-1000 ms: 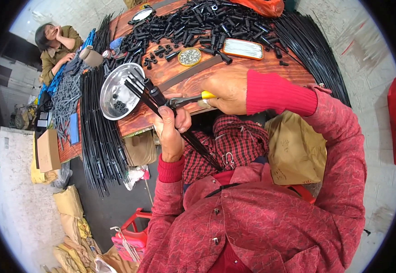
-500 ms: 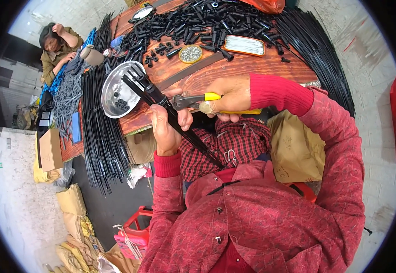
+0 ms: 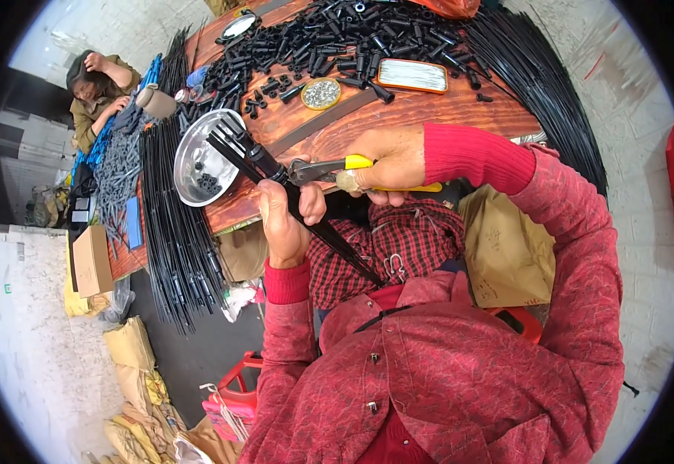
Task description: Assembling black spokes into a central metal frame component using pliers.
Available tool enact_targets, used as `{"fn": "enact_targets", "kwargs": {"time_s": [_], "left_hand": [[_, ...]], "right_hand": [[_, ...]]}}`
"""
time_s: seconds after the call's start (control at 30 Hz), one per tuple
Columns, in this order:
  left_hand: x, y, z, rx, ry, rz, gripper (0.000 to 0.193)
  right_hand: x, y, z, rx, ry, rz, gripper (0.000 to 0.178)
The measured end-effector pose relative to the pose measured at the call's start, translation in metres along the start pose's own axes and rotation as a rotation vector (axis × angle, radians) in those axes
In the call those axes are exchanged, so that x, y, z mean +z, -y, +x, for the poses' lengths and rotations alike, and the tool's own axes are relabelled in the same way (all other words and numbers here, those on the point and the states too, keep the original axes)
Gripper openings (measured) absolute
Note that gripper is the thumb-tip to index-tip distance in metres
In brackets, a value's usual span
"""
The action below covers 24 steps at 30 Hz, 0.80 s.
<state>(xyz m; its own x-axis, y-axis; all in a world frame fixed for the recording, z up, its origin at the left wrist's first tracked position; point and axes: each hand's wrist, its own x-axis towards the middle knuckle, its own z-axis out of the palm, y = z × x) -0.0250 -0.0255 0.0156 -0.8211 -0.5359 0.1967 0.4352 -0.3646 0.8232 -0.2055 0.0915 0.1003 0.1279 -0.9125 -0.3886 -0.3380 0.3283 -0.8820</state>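
Note:
My left hand (image 3: pixel 284 228) is closed around a slanting bundle of thin black rods (image 3: pixel 335 241) that looks like a folded umbrella frame. A black collar (image 3: pixel 265 162) rings the bundle just above my fingers. Its upper ends spread over a metal bowl, and its lower end points toward my lap. My right hand (image 3: pixel 390 164) grips yellow-handled pliers (image 3: pixel 359 162). Their dark metal jaws are at the bundle beside the collar, next to my left fingertips. Whatever lies between the jaws is too small to make out.
The metal bowl (image 3: pixel 184 182) holds small black rings. Beyond it are a yellow-rimmed dish of small metal pieces (image 3: pixel 321 93), a tray of thin pins (image 3: pixel 413 75) and heaped black plastic tubes (image 3: pixel 329 42). Rod bundles (image 3: pixel 174 232) line both sides. Another person (image 3: pixel 101 97) sits far left.
Both hands keep nearly the same pose, with the pliers still at the collar. The whole view has shifted slightly, and the other person's head is tilted a little differently.

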Motion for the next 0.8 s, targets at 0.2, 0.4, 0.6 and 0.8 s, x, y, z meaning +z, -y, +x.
{"fn": "enact_targets", "kwargs": {"time_s": [0.2, 0.4, 0.6, 0.8], "left_hand": [[0.009, 0.004, 0.001, 0.066, -0.033, 0.121, 0.063], [0.004, -0.010, -0.001, 0.161, -0.228, 0.207, 0.059], [-0.042, -0.095, -0.015, 0.367, -0.439, 0.111, 0.055], [-0.049, -0.222, -0.056, 0.535, -0.269, 0.195, 0.053]], "right_hand": [[-0.001, 0.014, -0.009, 0.034, -0.085, -0.127, 0.028], [-0.008, -0.029, 0.022, -0.052, -0.262, -0.198, 0.029], [-0.004, -0.143, 0.064, 0.014, -0.753, -0.975, 0.032], [0.007, -0.126, 0.057, -0.228, -0.889, -0.972, 0.027]]}}
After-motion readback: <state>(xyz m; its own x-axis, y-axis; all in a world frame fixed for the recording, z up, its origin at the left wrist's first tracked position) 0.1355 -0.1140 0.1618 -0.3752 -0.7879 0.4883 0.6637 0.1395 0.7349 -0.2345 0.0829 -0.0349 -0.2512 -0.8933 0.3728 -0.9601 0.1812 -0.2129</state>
